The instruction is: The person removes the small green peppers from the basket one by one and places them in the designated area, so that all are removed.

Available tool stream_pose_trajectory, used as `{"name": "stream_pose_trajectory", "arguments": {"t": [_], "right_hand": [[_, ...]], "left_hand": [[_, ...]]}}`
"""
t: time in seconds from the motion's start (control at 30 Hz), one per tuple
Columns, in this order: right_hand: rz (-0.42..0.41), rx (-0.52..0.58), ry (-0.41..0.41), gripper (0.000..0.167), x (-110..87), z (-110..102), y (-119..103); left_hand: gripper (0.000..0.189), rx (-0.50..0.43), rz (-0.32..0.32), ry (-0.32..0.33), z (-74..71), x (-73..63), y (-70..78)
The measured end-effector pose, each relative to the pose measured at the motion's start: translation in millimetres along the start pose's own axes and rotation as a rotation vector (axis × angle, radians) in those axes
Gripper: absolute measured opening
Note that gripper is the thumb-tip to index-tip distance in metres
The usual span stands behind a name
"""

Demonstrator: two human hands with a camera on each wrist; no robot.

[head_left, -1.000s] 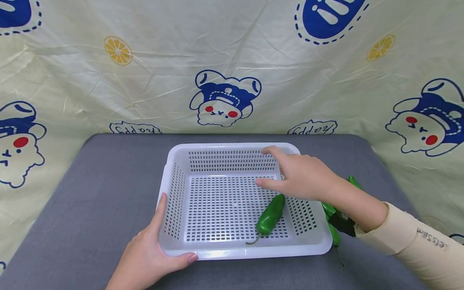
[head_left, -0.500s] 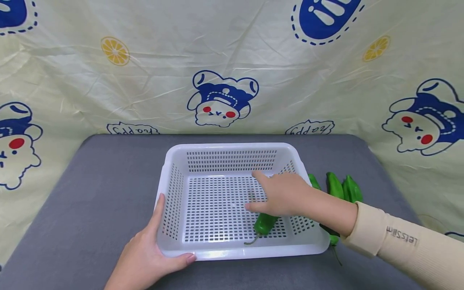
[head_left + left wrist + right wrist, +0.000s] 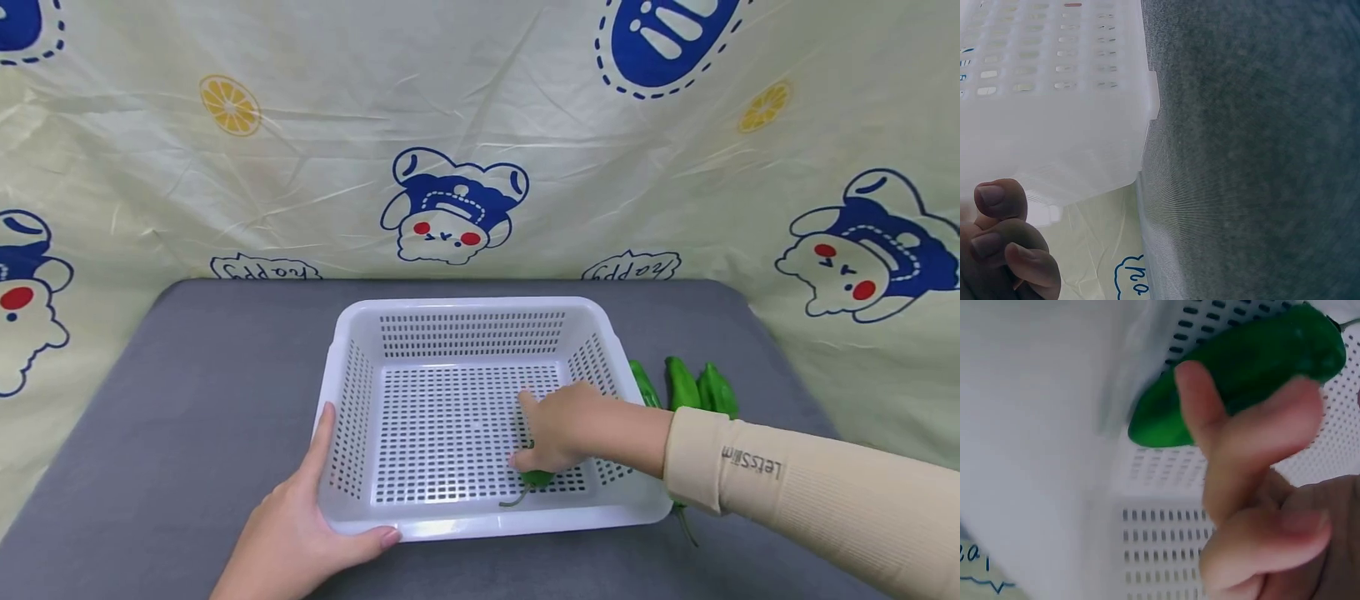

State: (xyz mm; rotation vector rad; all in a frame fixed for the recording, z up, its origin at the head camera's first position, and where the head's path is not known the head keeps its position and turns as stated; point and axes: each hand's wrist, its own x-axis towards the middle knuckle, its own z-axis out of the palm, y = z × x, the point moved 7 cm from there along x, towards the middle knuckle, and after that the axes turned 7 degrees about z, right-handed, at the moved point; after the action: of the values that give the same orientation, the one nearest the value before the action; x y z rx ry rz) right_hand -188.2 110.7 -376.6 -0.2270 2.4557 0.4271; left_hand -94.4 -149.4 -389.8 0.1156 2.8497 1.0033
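Observation:
A white perforated plastic basket (image 3: 487, 527) stands on the grey table. My left hand (image 3: 288, 521) grips its near left corner, the thumb lying on the front rim; in the left wrist view its curled fingertips (image 3: 1032, 262) show beside the basket wall. Inside the basket, on the right of the floor, lies a green pepper (image 3: 537, 479) with a thin stem, seen along most of its length as the green pepper (image 3: 1266, 356) in the right wrist view. Over it reaches my right hand (image 3: 562, 425), thumb and index finger spread apart; whether any finger touches the pepper is unclear.
More green peppers (image 3: 682, 385) lie on the table just right of the basket, partly hidden by my right sleeve (image 3: 795, 483). Behind the grey table (image 3: 225, 375) hangs a pale curtain (image 3: 315, 183) with cartoon prints.
My right hand has moved down and slightly left, from above the basket's right side onto the pepper inside, covering much of it. The left hand has kept its hold on the basket corner.

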Motion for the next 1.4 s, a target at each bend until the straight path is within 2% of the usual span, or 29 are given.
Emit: {"name": "stream_pose_trajectory", "arguments": {"t": [0.2, 0.37, 0.63, 0.9, 1.03, 1.27, 1.4], "right_hand": [[0.038, -0.069, -0.032, 0.1, 10.0, -2, -9], [0.023, -0.091, 0.009, 0.102, 10.7, -5, -16], [-0.028, -0.015, 0.072, 0.099, 13.6, -11, -23], [-0.059, 0.063, 0.139, 0.084, 19.8, -13, -25], [-0.062, 0.068, 0.152, 0.089, 23.4, -13, -22], [-0.031, 0.05, 0.136, 0.111, 29.6, -13, -15], [-0.035, 0.041, 0.125, 0.112, 31.5, -13, -15]], "left_hand": [[0.14, 0.01, -0.008, -0.001, -0.5, -0.9, -1.9], [0.14, 0.013, -0.016, -0.01, -0.1, -0.7, -2.8], [0.14, 0.01, -0.002, -0.001, 0.1, 0.6, -2.9], [0.14, -0.018, 0.009, 0.001, -1.0, 0.7, -2.5], [0.139, -0.024, 0.0, 0.001, -0.6, 1.2, -2.9], [0.14, -0.018, 0.019, 0.01, -0.9, 1.6, -1.3], [0.139, -0.019, 0.007, 0.013, -0.5, 1.3, -3.0]]}}
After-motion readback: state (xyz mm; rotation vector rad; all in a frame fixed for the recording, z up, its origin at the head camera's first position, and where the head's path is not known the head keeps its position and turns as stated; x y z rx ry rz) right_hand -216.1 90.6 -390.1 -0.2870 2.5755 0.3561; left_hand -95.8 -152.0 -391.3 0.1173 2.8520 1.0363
